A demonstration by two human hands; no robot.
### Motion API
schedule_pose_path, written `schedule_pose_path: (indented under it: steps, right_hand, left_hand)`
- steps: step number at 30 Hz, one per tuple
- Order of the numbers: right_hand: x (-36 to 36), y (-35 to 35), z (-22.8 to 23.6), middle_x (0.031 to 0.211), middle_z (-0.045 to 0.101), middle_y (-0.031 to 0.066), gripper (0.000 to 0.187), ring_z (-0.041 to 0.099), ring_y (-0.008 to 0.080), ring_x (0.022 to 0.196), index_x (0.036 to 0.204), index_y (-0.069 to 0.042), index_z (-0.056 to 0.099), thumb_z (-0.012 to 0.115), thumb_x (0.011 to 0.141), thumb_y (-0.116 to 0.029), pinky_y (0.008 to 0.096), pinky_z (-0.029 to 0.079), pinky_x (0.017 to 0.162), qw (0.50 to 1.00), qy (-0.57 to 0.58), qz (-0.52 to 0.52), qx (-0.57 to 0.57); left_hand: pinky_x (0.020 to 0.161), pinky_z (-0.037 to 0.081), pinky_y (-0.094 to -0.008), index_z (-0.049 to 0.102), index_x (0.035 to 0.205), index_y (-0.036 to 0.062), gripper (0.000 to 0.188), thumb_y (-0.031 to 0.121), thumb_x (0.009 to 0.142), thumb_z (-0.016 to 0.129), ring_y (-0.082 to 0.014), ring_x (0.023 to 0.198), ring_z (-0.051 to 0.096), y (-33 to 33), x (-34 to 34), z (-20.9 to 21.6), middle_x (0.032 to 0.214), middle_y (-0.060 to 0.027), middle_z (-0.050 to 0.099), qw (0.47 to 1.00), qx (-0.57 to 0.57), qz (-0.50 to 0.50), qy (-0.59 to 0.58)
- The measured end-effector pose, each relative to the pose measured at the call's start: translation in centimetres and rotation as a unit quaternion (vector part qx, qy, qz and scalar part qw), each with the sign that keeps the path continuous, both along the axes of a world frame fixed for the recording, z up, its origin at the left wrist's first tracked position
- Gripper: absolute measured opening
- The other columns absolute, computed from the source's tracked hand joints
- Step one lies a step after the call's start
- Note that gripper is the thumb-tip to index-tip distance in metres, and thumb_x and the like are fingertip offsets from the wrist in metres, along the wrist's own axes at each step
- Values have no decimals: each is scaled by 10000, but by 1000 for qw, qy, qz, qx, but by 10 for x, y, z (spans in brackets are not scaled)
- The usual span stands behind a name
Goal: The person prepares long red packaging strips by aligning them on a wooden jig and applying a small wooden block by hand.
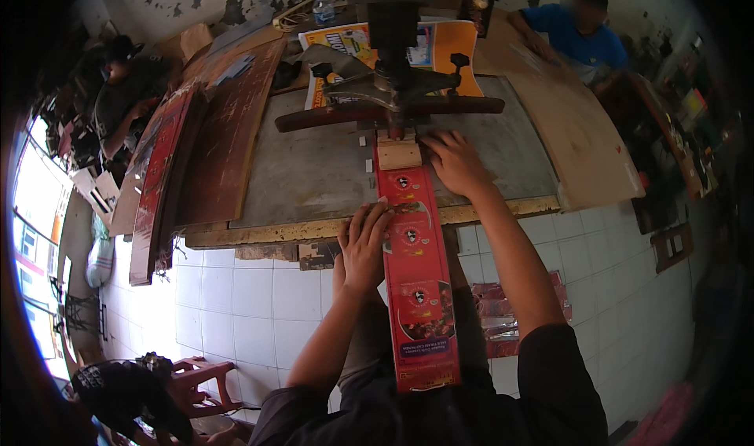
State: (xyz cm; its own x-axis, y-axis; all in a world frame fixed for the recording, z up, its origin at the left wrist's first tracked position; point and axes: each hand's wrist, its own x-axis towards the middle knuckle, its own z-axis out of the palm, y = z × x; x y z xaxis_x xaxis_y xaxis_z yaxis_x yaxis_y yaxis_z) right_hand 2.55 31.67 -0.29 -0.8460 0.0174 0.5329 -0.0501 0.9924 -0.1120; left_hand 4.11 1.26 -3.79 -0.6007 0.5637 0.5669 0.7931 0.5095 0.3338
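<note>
Left hand (364,240) touching strip (418,259), grip unclear; right hand (459,163) lying open beside block (400,155). Strip's far end seemingly placed at block; length behind left hand remaining.

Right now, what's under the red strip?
The red strip extends over the grey board and the table edge, which both show on either side of it. Whatever lies directly beneath is covered, so I can't tell.

A strip (418,261) runs between my left fingers (367,218) and right fingers (444,144).
A block (400,158) sits on it, ahead of my left fingers, just left of my right; the press (390,92) stands beyond. Boards (224,143) lie well left of both, a panel (585,143) right.
</note>
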Motion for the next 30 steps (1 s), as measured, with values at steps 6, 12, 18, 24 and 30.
schedule_pose_path:
  steps: [6, 12, 18, 24, 30]
  right_hand:
    - [1, -4, 1, 1372, 649, 94, 436, 584, 343, 1262, 1413, -129, 672, 665, 980, -185, 496, 500, 1060, 1000, 7, -12, 8]
    - [-1, 0, -4, 1354, 649, 96, 451, 587, 346, 1248, 1416, -130, 667, 676, 971, -198, 493, 507, 1048, 1000, 12, -4, 5]
    - [-3, 0, -6, 1355, 645, 111, 454, 581, 359, 1248, 1412, -121, 666, 683, 961, -178, 500, 503, 1059, 1000, 24, 3, -6]
    - [-3, -1, -4, 1413, 626, 127, 461, 559, 374, 1283, 1425, -107, 657, 678, 970, -172, 505, 484, 1106, 999, 11, 14, -27]
    - [-1, 2, -3, 1438, 619, 131, 442, 553, 377, 1299, 1423, -89, 656, 670, 991, -179, 504, 465, 1134, 999, -2, 21, -29]
  left_hand:
    - [1266, 232, -499, 563, 1504, 166, 565, 129, 949, 669, -277, 1565, 399, -2, 1, 3, 1649, -9, 510, 999, -42, -5, -20]
    - [1283, 220, -497, 528, 1543, 163, 674, 152, 893, 709, -293, 1591, 357, -3, 3, 6, 1673, -13, 483, 998, -46, -11, -35]
    - [1277, 228, -497, 532, 1540, 163, 604, 123, 951, 656, -297, 1587, 362, -2, 2, 4, 1680, -12, 476, 999, -37, -12, -36]
    - [1251, 265, -495, 549, 1521, 167, 544, 117, 986, 634, -296, 1555, 409, -3, 1, 6, 1652, -15, 509, 999, -34, -8, -28]
    - [1183, 344, -502, 650, 1417, 170, 504, 126, 917, 704, -277, 1440, 547, -7, -6, 25, 1521, -7, 643, 999, -47, -15, 20]
